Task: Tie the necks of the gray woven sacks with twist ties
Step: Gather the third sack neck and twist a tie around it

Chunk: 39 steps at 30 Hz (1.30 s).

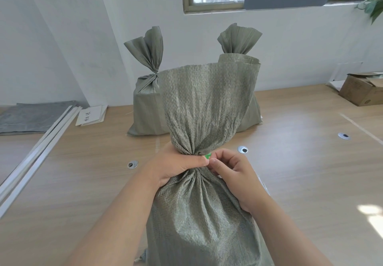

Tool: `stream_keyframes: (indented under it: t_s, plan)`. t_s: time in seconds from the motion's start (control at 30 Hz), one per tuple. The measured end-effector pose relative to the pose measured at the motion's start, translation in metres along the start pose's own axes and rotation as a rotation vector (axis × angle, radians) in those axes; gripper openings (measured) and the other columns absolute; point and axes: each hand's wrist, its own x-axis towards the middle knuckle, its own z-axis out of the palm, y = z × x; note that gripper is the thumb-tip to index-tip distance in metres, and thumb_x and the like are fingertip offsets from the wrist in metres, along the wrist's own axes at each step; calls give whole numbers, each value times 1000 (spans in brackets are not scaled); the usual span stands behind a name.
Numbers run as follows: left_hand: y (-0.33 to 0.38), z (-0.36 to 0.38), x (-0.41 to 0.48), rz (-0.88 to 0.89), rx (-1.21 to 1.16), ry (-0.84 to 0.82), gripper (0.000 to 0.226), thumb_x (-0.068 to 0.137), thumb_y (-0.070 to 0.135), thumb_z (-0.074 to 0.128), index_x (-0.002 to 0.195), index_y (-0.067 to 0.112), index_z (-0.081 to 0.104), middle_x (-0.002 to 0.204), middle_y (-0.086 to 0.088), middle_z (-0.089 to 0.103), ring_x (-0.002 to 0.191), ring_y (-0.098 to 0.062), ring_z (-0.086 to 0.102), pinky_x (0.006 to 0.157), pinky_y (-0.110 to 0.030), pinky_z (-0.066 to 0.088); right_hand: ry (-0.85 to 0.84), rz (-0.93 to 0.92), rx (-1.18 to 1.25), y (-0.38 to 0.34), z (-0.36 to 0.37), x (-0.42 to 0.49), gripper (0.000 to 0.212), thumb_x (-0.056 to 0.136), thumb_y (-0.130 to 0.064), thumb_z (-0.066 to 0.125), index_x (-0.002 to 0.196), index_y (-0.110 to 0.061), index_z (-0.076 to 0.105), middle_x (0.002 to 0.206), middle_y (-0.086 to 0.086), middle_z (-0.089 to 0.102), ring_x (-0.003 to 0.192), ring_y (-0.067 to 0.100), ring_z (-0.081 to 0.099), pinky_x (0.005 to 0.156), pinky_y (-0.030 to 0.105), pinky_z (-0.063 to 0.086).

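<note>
The nearest gray woven sack (199, 214) stands upright on the wooden tabletop (290, 172), right in front of the person, so both hands can reach its neck from either side. The left grip (176, 166) is clamped around the gathered neck (195, 161), with the fingers wrapped across the front. This squeezes the pleats into a tight waist and leaves the open top fanning out above. The right grip (234, 174) is closed on a green twist tie (207, 156), pinched between thumb and fingertips hard against the neck. Only a small piece of the tie shows, so how far it goes round cannot be told. Judging by the hold, the step in hand is winding or twisting the tie while the other hand stops the bunch from springing open. Two more sacks stand further back near the wall. The left rear sack (145, 104) is already cinched at its neck. The right rear sack (238, 40) shows a flared top, but its neck is hidden behind the front one. A cardboard box (362, 91) sits well off to the right.
</note>
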Motion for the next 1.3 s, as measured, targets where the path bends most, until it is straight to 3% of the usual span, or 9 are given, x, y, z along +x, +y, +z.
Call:
stream_keyframes:
  t_s: [0.23, 0.43, 0.67, 0.77, 0.87, 1.0, 1.1, 1.23, 1.3]
  plan:
    - [-1, -2, 0, 5, -28, -32, 28, 76, -5, 79, 103, 1, 74, 103, -14, 76, 104, -28, 70, 97, -44, 54, -36, 7, -57, -4, 7, 0, 18, 91, -21, 52, 82, -6, 51, 73, 7, 43, 70, 21, 34, 66, 39, 28]
    - [-1, -2, -1, 29, -12, -23, 24, 75, -4, 80, 96, 5, 76, 97, -8, 78, 96, -21, 73, 88, -35, 58, 4, 12, 2, -3, 4, -2, 15, 94, -5, 57, 81, -10, 64, 71, -2, 57, 66, 9, 46, 63, 23, 38]
    - [-1, 0, 1, 93, 31, -62, 26, 75, -7, 78, 90, 14, 75, 84, 4, 78, 81, -4, 73, 68, -14, 54, 66, 79, -83, 0, 3, -1, 11, 82, -28, 65, 83, -19, 72, 83, 15, 73, 76, 16, 60, 74, 38, 48]
    - [-1, 0, 2, 120, 37, -68, 25, 75, -3, 80, 94, 13, 76, 89, 3, 79, 87, -6, 73, 74, -16, 55, 86, 96, -133, -1, 4, 0, 15, 80, -32, 61, 80, -20, 70, 69, 0, 66, 70, 11, 55, 69, 35, 45]
    - [-2, 0, 3, 126, -12, -61, 27, 75, 3, 82, 99, 12, 75, 97, 1, 78, 96, -10, 73, 81, -21, 56, 32, 58, -130, -3, 6, 0, 25, 84, -31, 57, 85, -7, 62, 70, 3, 53, 69, 16, 43, 67, 36, 35]
    - [-8, -4, 9, 57, -62, -17, 15, 69, 32, 82, 82, 25, 80, 95, 3, 78, 96, -12, 71, 91, -32, 54, -16, 21, -142, -3, 6, -1, 21, 95, -19, 53, 79, -5, 50, 66, 2, 37, 63, 16, 31, 60, 32, 26]
    - [-13, -10, 12, 54, -33, -118, 35, 71, 45, 83, 90, 18, 75, 95, 1, 73, 98, -14, 67, 93, -33, 49, -24, 20, -159, -2, 8, -1, 23, 96, -14, 53, 76, -5, 47, 63, -2, 35, 59, 11, 29, 57, 31, 23]
    - [-16, -12, 15, 34, 22, -221, 47, 64, 29, 90, 98, 5, 69, 96, -13, 64, 98, -25, 64, 100, -45, 50, 7, 41, -105, -3, 11, 0, 24, 93, -16, 56, 74, -3, 48, 69, 1, 41, 64, 8, 38, 64, 30, 29]
    - [-18, -11, 17, 46, 66, -229, 45, 64, 29, 91, 97, 6, 70, 92, -10, 61, 95, -25, 62, 102, -50, 48, 8, 49, -105, -4, 11, 0, 24, 89, -23, 57, 73, -7, 49, 70, 1, 43, 68, 13, 39, 67, 33, 30]
